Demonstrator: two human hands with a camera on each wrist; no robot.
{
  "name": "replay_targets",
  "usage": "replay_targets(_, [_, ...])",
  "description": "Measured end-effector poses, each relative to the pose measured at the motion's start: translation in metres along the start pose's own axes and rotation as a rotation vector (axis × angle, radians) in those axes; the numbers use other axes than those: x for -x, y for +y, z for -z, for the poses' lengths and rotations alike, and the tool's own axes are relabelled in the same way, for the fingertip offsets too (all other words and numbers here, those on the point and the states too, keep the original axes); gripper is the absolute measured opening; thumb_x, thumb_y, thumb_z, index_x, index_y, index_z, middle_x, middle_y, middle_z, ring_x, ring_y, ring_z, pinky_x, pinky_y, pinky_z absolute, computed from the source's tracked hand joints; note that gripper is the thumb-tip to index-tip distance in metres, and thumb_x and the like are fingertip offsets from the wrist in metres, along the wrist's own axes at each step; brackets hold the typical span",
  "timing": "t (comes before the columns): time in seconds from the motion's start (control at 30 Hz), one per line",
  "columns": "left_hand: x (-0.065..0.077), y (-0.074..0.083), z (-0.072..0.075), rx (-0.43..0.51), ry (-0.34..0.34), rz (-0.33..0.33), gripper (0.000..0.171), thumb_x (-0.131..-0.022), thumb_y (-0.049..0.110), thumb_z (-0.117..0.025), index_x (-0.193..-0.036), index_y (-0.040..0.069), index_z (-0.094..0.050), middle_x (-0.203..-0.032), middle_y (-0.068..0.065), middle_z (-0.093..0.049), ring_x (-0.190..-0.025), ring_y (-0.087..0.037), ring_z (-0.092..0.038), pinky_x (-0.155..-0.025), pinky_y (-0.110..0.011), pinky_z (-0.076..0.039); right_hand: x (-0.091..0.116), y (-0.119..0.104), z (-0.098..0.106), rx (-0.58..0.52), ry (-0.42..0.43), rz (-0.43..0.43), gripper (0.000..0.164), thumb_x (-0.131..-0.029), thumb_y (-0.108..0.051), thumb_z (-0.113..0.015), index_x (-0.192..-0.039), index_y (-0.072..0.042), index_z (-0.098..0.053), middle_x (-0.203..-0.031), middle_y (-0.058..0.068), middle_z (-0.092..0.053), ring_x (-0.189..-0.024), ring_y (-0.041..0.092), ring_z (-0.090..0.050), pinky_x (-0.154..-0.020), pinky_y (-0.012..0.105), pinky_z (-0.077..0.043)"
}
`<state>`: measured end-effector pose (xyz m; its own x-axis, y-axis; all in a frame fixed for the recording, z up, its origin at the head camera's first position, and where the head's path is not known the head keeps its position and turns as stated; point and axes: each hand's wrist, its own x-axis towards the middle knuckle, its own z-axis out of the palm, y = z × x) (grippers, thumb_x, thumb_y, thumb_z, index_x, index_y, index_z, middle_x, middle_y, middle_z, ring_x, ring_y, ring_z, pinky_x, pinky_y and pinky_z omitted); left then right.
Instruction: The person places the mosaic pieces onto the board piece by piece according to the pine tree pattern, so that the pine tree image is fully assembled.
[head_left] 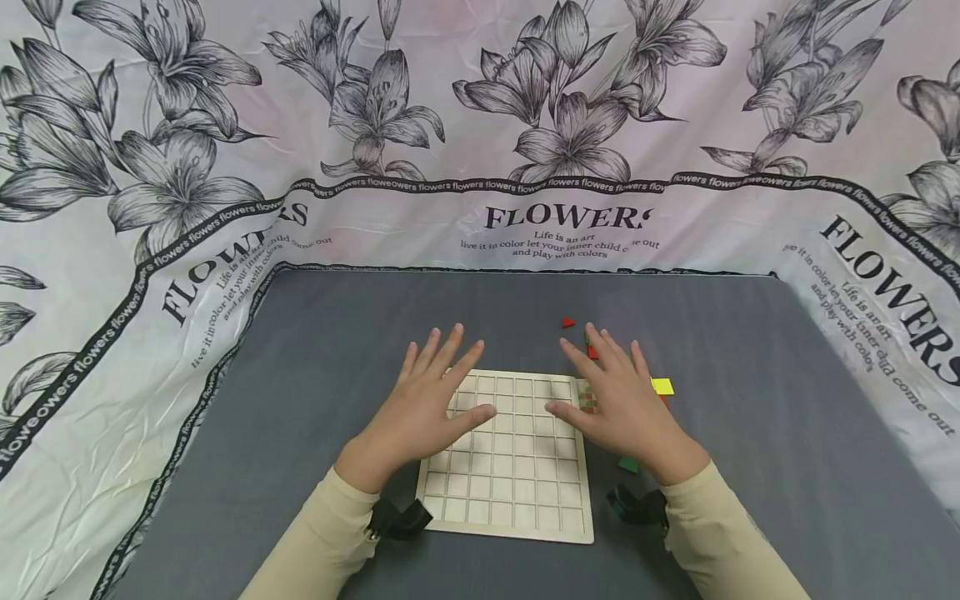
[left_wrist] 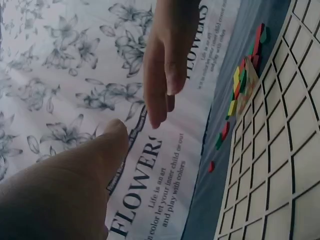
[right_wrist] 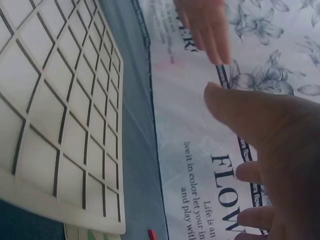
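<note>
A pale wooden grid board (head_left: 504,467) with square cells lies on the grey table, its cells bare. Over its upper left part hovers my left hand (head_left: 427,400), fingers spread and holding nothing. My right hand (head_left: 618,400) is held above the board's right edge, also spread and with nothing in it. Both thumbs point toward each other across the board. In the left wrist view the grid board (left_wrist: 285,135) lies below the hands, with the right hand (left_wrist: 167,65) beyond. The right wrist view shows the left hand (right_wrist: 207,25) across from my right thumb.
Small coloured pieces lie right of the board, partly hidden by my right hand: a yellow piece (head_left: 663,386), a green piece (head_left: 628,464), a red triangle (head_left: 568,322). A patterned card (head_left: 587,397) sits against the board's right edge. Flower-printed cloth (head_left: 570,221) surrounds the table.
</note>
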<state>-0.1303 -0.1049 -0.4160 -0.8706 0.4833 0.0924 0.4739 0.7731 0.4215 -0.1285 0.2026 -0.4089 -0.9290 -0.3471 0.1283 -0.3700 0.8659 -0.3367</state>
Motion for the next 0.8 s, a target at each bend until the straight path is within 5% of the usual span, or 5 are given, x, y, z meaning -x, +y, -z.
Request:
replay_targets(0.47, [0.002, -0.057, -0.026, 0.185, -0.075, 0.024, 0.076, -0.107, 0.054, -0.055, -0.169, 0.022, -0.025, -0.177, -0.005, -0.012, -0.164, -0.034, -0.006, -0.131, -0.058, 0.0, -0.025, 0.016, 0.001, -0.094, -0.004, -0.04, 0.067, -0.102, -0.041, -0.07, -0.153, 0.0, -0.053, -0.158, 0.026, -0.046, -0.143, 0.045, -0.045, -0.11, 0.069, -0.031])
replay_targets(0.8, [0.003, -0.075, -0.041, 0.158, -0.068, 0.024, 0.067, -0.108, 0.04, -0.056, -0.167, 0.021, -0.032, -0.176, 0.0, -0.018, -0.164, -0.028, -0.01, -0.13, -0.06, 0.003, -0.055, 0.038, -0.007, -0.152, -0.051, -0.095, 0.055, -0.107, -0.033, -0.062, -0.148, 0.004, -0.057, -0.149, 0.028, -0.054, -0.142, 0.049, -0.046, -0.117, 0.075, -0.026])
